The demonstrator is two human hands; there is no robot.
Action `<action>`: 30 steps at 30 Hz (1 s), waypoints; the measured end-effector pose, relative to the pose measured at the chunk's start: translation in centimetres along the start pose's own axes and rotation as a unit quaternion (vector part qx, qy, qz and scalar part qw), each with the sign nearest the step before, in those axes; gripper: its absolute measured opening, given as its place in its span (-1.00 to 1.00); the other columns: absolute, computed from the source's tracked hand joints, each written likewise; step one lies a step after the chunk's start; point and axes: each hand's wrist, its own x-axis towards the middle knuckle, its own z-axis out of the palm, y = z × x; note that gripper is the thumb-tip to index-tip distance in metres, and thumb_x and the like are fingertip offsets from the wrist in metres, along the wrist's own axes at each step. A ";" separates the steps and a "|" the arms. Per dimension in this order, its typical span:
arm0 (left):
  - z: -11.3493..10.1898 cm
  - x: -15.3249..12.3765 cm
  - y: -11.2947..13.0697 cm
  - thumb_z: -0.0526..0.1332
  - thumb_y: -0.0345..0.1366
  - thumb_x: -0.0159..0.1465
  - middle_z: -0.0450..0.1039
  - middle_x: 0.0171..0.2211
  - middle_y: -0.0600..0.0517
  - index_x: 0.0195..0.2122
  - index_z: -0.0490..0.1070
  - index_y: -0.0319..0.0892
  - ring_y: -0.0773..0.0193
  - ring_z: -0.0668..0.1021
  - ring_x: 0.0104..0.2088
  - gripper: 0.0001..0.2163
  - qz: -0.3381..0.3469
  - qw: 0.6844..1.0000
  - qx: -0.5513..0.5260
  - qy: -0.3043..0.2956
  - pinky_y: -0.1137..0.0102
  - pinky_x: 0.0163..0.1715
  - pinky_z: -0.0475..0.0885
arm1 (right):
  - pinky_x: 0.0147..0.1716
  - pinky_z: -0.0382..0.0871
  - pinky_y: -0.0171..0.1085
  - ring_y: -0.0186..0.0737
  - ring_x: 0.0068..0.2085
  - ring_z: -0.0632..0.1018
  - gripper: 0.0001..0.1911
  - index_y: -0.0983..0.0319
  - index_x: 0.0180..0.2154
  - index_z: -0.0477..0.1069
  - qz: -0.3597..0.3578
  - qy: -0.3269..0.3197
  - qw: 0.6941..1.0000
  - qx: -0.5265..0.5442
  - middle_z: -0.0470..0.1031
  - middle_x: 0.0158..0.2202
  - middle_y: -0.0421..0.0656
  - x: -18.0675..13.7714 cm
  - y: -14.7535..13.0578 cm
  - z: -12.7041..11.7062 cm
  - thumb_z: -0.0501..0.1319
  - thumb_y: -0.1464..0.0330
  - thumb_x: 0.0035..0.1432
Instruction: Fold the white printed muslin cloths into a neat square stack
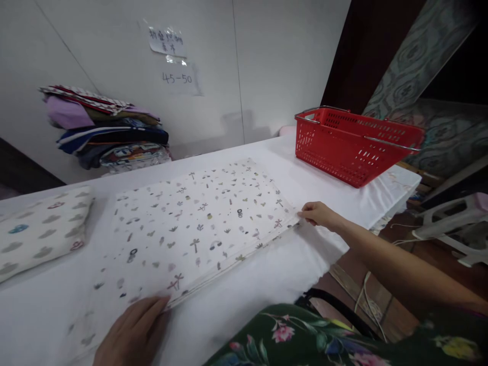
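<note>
A thin white cloth point(213, 218) printed with small palm trees, rainbows and leaves lies flat on the table, folded in layers along its near edge. At its near right corner my right hand point(317, 213) pinches the cloth between thumb and fingers. My left hand point(133, 333) rests at the near edge toward the left, its fingers curled over the fabric; the fingertips and thumb are partly hidden. To the left lies a thicker folded cloth point(46, 226) with grey clouds, apart from both hands.
A red plastic basket point(343, 147) with metal handles stands at the table's back right. Behind the table, at left, is a stack of folded clothes point(110, 129). Paper signs point(168, 41) hang on the wall. A white plastic stool point(450, 229) and cables are on the floor at right.
</note>
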 end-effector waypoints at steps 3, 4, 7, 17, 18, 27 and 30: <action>-0.1 0.1 0.1 0.03 -0.04 0.20 0.45 -0.12 -0.01 -0.13 0.46 -0.07 0.13 0.45 -0.09 -0.63 -0.004 1.000 -0.001 -0.006 0.21 -0.03 0.33 | -0.71 0.01 -0.43 -0.49 -0.68 0.24 -0.75 0.25 -0.54 0.26 0.004 -0.014 0.998 0.068 0.28 -0.68 -0.29 0.2 0.0 0.1 0.25 0.24 -0.06; -0.1 0.1 0.1 0.02 -0.04 0.20 0.45 -0.12 -0.01 -0.13 0.46 -0.07 0.13 0.44 -0.09 -0.63 -0.008 1.000 0.000 -0.007 0.21 -0.03 0.33 | -0.71 0.02 -0.43 -0.49 -0.68 0.24 -0.74 0.25 -0.53 0.25 0.008 -0.019 0.997 0.076 0.28 -0.67 -0.29 0.3 0.1 0.2 0.24 0.23 -0.05; -0.2 0.1 0.2 0.01 -0.03 0.20 0.45 -0.12 0.00 -0.13 0.47 -0.07 0.14 0.45 -0.10 -0.63 -0.018 1.000 0.005 -0.015 0.22 -0.03 0.33 | -0.72 0.05 -0.43 -0.49 -0.69 0.25 -0.72 0.25 -0.55 0.23 0.051 -0.034 0.998 0.031 0.29 -0.67 -0.29 0.4 0.8 0.6 0.24 0.22 -0.05; -1.4 0.7 1.1 0.04 -0.05 0.21 0.50 -0.20 0.03 -0.21 0.49 -0.03 0.18 0.50 -0.19 -0.69 0.022 0.998 0.022 0.058 0.30 -0.16 0.43 | -0.72 0.09 -0.40 -0.43 -0.73 0.27 -0.70 0.26 -0.57 0.25 0.066 -0.056 0.986 -0.143 0.28 -0.76 -0.25 -0.2 1.3 1.0 0.20 0.19 0.00; -1.8 0.8 1.4 0.04 -0.06 0.21 0.50 -0.22 0.04 -0.22 0.49 -0.03 0.20 0.51 -0.20 -0.70 0.025 0.997 0.025 0.069 0.32 -0.17 0.44 | -0.72 0.08 -0.40 -0.43 -0.73 0.26 -0.71 0.25 -0.57 0.24 0.067 -0.063 0.985 -0.145 0.26 -0.76 -0.26 -0.1 1.2 1.1 0.20 0.19 -0.01; -3.5 1.0 3.2 0.10 -0.22 0.22 0.49 -0.26 0.04 -0.22 0.46 -0.05 0.26 0.51 -0.24 -0.82 0.026 0.994 0.019 0.102 0.36 -0.20 0.43 | -0.64 0.20 -0.42 -0.39 -0.56 0.37 -0.79 0.21 -0.52 0.18 0.088 -0.091 0.992 0.021 0.33 -0.57 -0.22 -0.2 0.8 1.2 0.22 0.31 -0.09; -3.6 1.0 3.2 0.11 -0.28 0.21 0.49 -0.27 0.04 -0.23 0.44 -0.07 0.26 0.50 -0.25 -0.84 0.030 0.993 0.015 0.113 0.36 -0.21 0.42 | -0.52 0.35 -0.35 -0.32 -0.50 0.45 -0.73 0.18 -0.46 0.15 0.121 -0.121 0.977 0.125 0.41 -0.51 -0.15 -0.5 1.3 1.3 0.22 0.21 -0.05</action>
